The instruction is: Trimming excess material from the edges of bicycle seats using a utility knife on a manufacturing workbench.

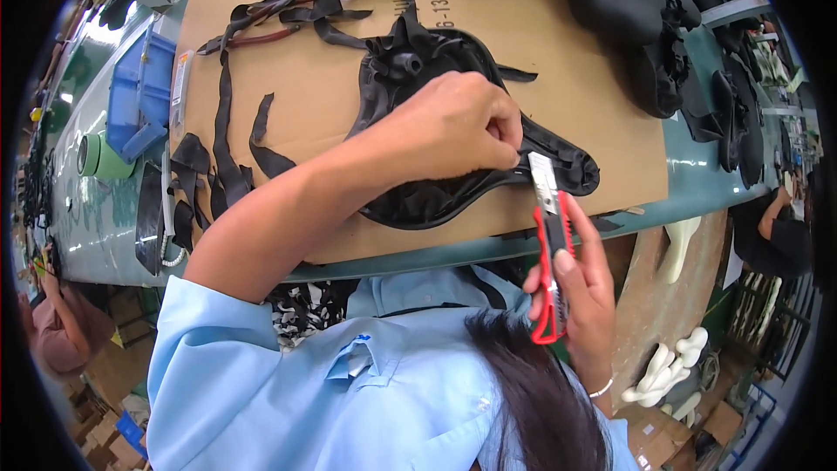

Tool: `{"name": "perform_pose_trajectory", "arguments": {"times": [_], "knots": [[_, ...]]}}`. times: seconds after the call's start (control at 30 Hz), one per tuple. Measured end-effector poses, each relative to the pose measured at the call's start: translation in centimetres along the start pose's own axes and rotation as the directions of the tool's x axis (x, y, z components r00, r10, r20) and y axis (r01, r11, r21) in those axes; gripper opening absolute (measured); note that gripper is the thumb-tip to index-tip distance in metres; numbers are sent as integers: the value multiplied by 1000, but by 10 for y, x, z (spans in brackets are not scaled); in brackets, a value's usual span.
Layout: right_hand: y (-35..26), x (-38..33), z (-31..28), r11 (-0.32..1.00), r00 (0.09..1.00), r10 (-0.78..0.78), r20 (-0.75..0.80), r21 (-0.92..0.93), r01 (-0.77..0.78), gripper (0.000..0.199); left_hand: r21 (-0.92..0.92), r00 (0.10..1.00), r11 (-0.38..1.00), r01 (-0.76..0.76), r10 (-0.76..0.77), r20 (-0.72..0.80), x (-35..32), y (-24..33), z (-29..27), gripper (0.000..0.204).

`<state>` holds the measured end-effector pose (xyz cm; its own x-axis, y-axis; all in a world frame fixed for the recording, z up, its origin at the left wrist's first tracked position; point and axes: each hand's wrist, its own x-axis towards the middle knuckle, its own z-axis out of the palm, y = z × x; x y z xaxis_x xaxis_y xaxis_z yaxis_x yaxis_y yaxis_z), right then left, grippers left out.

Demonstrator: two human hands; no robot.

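At the left edge, beyond the desk [100,244], another person [70,331] in a dull pinkish top, forearm raised. On the desk, far left, a round green item [105,157] just beside a blue bin [144,78], the latter tilted in view. Next, loose black strips [272,160], curled and tangled over the left part of a brown cardboard sheet [318,126]. Among the strips on the far side, a hand tool with dark red handles [261,38], lying flat.

In the middle, on the cardboard, a black seat-shaped piece [449,192], hollow side up, broad end to the left, narrow nose to the right, gathered material inside. Reaching across from the near left, over the piece, the left hand [475,118], fingers curled into a loose fist; impossible to tell whether gripping anything. Just right of those fingers, in the right hand [586,292], a red-and-black utility knife [551,253], held in closed fingers, thumb along the handle, blade out and pointing away, tip near the nose of the piece. Around the right wrist, a white bracelet [602,389].

Far right, a heap of padded black pieces [610,0]. Near right, beyond the desk edge, knobbly pale shapes [667,371]. At the right edge, another person in black [772,231].
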<state>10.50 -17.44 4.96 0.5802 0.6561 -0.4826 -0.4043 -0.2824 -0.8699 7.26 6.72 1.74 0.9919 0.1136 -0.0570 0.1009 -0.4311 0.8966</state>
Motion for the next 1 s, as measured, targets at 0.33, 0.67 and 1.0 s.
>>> {"name": "perform_pose_trajectory", "arguments": {"times": [0.33, 0.67, 1.0], "knots": [[-19, -13, 33, 957, 976, 146, 163, -272, -97, 57, -677, 986, 724, 132, -169, 11, 0, -9, -5, 11], [19, 24, 22, 993, 991, -115, 68, -12, 116, 38, 258, 767, 945, -199, 314, -559, -2, -57, -63, 37], [-23, 137, 37, 772, 814, -515, 269, -267, 576, 32, 386, 454, 801, 458, 162, -876, -115, 18, 11, 16]]}}
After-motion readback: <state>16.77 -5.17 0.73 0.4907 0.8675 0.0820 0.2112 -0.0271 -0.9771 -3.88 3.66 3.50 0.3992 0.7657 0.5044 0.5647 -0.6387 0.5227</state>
